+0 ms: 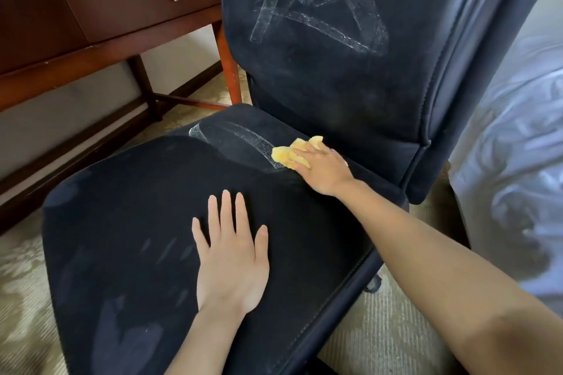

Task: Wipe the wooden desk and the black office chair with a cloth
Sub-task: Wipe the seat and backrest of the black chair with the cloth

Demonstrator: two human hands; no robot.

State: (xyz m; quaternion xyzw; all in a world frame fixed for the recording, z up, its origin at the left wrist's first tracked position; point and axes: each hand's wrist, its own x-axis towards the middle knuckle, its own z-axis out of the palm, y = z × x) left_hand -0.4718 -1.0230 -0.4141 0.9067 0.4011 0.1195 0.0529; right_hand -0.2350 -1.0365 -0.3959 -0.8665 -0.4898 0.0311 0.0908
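Right now the right hand (pixel 324 169) presses the cloth (pixel 291 154) w/ fingers laid over it at the seat's (pixel 137 222) rear, left hand (pixel 233 256) flat, fingers spread; risk: chair rolls or damp streaks stay on the backrest (pixel 320 18).

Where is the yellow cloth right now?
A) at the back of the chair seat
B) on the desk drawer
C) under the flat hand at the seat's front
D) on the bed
A: the right hand presses the yellow cloth onto the rear of the chair seat, beside a whitish streak.
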